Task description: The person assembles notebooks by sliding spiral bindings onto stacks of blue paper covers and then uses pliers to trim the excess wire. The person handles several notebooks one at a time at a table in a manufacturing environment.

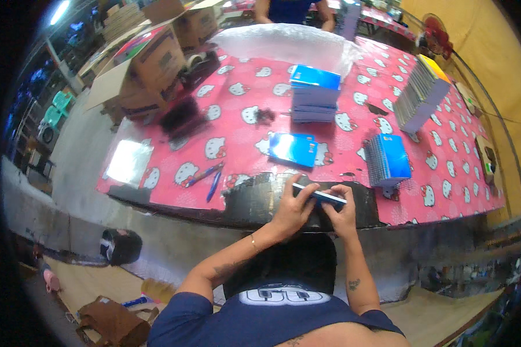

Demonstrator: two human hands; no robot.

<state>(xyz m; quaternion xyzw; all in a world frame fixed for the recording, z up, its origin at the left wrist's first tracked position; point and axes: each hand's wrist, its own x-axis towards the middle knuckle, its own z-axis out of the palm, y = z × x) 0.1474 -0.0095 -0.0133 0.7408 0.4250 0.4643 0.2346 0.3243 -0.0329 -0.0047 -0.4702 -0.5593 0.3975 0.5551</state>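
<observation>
While both hands meet at the near edge of the counter (pixel 446 191), which is draped in a pink cartoon-cat patterned cloth, they share one thin blue-covered notebook (pixel 320 197) held edge-on just above the dark worn strip of the counter's front. The left hand (pixel 292 209) has its fingers clenched around the notebook's left end, thumb below and fingertips curled over the top; the right hand (pixel 342 213) pinches the right end, its fingers closed on the cover near the corner.

To handle this well, I judge the grip should stay near the two ends so the thin book does not sag or bend, with the spine kept level and the covers squared before it goes anywhere.

A flat blue notebook (pixel 294 148) lies just beyond the hands, a spiral-bound blue notebook stack (pixel 388 160) sits to the right of it, and a taller pile of blue notebooks (pixel 314 92) stands farther back. A slanted grey row of notebooks (pixel 419 98) fills the far right. Two pens (pixel 208 176) lie to the left, near a shiny plastic sheet (pixel 127 162), and open cardboard boxes (pixel 150 63) crowd the far left corner. Another person's arms show at the far edge of the counter.
</observation>
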